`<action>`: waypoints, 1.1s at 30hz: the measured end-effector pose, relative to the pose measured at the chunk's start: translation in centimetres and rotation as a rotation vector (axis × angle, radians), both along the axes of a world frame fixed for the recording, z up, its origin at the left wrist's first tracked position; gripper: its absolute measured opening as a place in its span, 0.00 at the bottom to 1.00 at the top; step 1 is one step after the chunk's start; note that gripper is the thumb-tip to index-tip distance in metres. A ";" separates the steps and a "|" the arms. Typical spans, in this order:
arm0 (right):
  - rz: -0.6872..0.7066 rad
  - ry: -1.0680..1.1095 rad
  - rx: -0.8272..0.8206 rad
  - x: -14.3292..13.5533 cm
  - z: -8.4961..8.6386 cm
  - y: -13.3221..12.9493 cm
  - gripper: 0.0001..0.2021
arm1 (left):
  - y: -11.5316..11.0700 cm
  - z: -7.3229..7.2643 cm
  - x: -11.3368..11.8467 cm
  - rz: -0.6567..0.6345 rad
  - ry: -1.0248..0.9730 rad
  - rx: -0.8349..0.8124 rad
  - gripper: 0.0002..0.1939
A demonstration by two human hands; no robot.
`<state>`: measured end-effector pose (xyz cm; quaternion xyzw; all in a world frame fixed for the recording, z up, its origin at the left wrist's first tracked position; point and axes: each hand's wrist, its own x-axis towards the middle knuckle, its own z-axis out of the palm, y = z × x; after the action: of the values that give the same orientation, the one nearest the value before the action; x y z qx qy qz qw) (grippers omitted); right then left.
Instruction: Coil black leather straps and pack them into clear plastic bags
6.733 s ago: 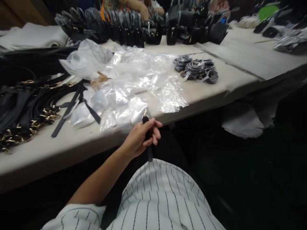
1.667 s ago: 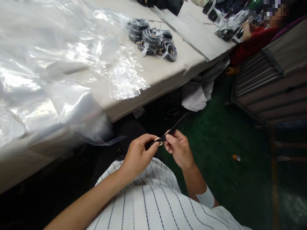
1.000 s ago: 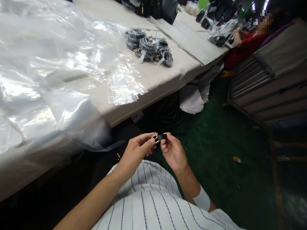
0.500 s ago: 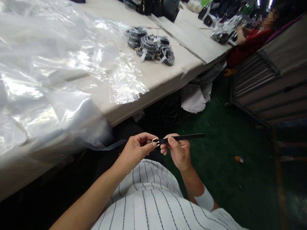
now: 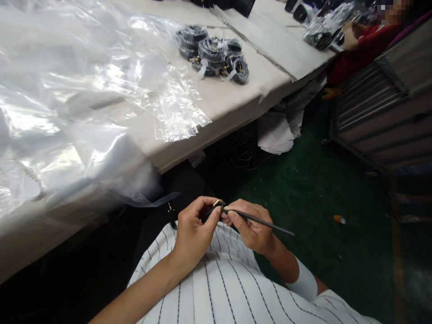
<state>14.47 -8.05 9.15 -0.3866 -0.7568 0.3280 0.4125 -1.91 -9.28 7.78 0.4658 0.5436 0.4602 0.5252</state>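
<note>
My left hand [image 5: 195, 229] pinches a gold buckle [image 5: 218, 203] between thumb and fingers, above my striped lap. Close beside it, my right hand [image 5: 251, 225] is closed on a thin black strap [image 5: 270, 223], whose free end points out to the right and slightly down. Where the strap meets the buckle is partly hidden by my fingertips. A small gold clasp [image 5: 170, 208] on a black piece hangs to the left of my left hand.
Clear plastic bags [image 5: 84, 90] cover the table's left side. Coiled black straps in wrap [image 5: 216, 54] lie near the table edge [image 5: 236, 119]. A metal rack [image 5: 371, 103] stands at right. Near the back right is a person's red sleeve [image 5: 374, 45].
The strap's free end has tilted downward, and both hands have shifted slightly down. The buckle now appears turned, and the gold clasp shows more beside my left hand.
</note>
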 end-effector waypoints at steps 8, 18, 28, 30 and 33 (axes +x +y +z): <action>0.017 -0.023 0.088 -0.1 -0.6 -1.3 0.10 | -1.5 -0.2 0.9 0.051 -0.069 -0.012 0.04; 0.132 -0.222 0.210 -0.6 -2.0 -2.3 0.16 | -1.9 -1.7 -0.9 -0.042 -0.395 -0.388 0.07; 0.203 -0.358 0.297 -1.4 -2.4 -1.7 0.05 | -2.2 -2.9 -1.8 0.009 -0.374 -0.530 0.10; 0.198 -0.395 0.314 -1.5 -2.7 -1.7 0.05 | -2.1 -3.0 -1.6 0.024 -0.351 -0.565 0.11; 0.209 -0.448 0.348 -1.6 -3.1 -1.8 0.07 | -2.0 -3.0 -1.2 0.061 -0.374 -0.626 0.10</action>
<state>12.84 -9.83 6.09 -0.2928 -0.9096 0.1405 0.2592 -3.07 -11.24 4.78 0.1738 0.5665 0.3640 0.7186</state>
